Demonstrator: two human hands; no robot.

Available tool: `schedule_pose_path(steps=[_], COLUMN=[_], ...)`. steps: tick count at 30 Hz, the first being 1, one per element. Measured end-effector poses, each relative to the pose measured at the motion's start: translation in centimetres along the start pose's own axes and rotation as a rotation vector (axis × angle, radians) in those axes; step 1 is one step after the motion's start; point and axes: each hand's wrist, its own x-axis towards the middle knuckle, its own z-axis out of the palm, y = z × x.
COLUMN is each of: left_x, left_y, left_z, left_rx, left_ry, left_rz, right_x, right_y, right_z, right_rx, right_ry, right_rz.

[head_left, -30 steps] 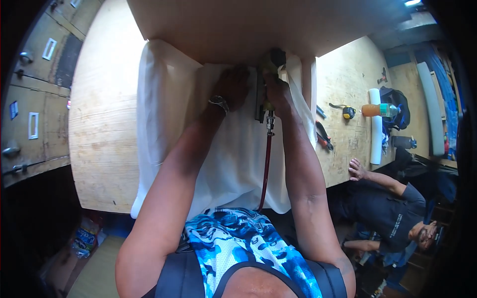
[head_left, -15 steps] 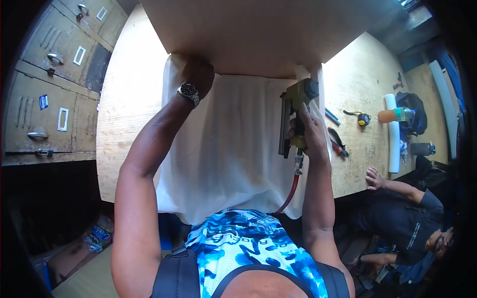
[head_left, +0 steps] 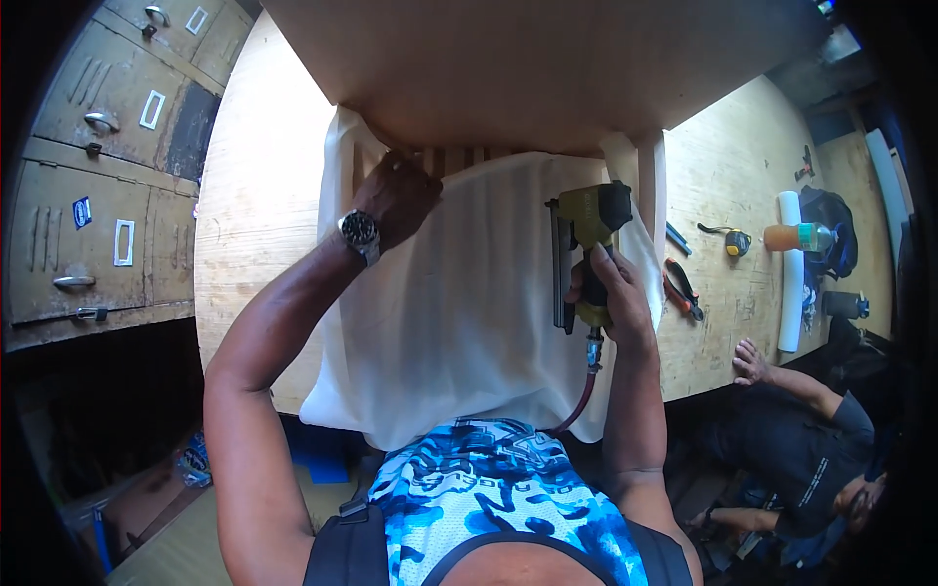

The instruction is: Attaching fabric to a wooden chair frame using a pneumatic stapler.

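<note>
A sheer white cloth [head_left: 459, 303] drapes over a wooden frame [head_left: 653, 181], and its near edge hangs close to my body. My left hand [head_left: 399, 198], with a watch on the wrist, is closed on the cloth's far edge, fingers pinched. Beyond that edge a few wooden slats [head_left: 454, 156] show bare. In my right hand [head_left: 620, 293] is a pneumatic staple gun [head_left: 591, 210], gripped by its handle above the cloth's right side. A red air hose [head_left: 583, 400] runs down from the handle. Above both hands stands a large brown panel [head_left: 537, 68].
Right on the wooden workbench [head_left: 718, 332] lie pliers [head_left: 682, 291], a tape measure [head_left: 737, 242], a bottle [head_left: 796, 237] and a white roll [head_left: 788, 293]. Another person's hand [head_left: 750, 363] rests at the bench edge. Metal lockers [head_left: 98, 215] stand left.
My left hand has come down from the panel's edge and slightly right, and the cloth's far edge has shifted, baring slats. The staple gun has moved slightly nearer to me.
</note>
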Motion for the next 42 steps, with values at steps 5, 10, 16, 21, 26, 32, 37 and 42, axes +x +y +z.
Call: schedule_pose_path(steps=[5, 10, 16, 21, 26, 32, 37, 42], left_x=[3.9, 4.4, 4.2, 4.5, 4.4, 4.4, 4.6, 4.3], left_y=[-2.6, -2.3, -1.8, -1.5, -1.0, -1.0, -1.3, -1.6], left_z=[1.1, 3.0, 4.9, 6.5, 8.0, 9.0, 8.3, 8.2], left_rx=[0.095, 0.119, 0.149, 0.099, 0.080, 0.114, -0.011, -0.001], left_ry=[-0.299, -0.095, -0.140, -0.152, -0.187, -0.089, -0.209, -0.177], left_rz=[-0.315, -0.306, -0.312, -0.337, -0.349, -0.366, -0.381, -0.368], right_x=[2.1, 4.7, 8.5, 10.7, 11.8, 13.3, 13.5, 14.4], right_y=[-1.8, -3.8, -1.8, -0.1, 0.9, 1.9, 2.3, 2.7], right_z=[2.1, 4.7, 7.4, 8.4, 9.4, 10.5, 11.3, 11.7], right_rx=[-0.103, -0.165, -0.325, -0.397, -0.336, -0.310, -0.371, -0.455], right_ry=[0.021, 0.025, 0.054, 0.015, 0.039, 0.054, 0.088, 0.103], right_rz=[-0.014, -0.050, -0.025, -0.035, -0.005, -0.036, -0.002, -0.035])
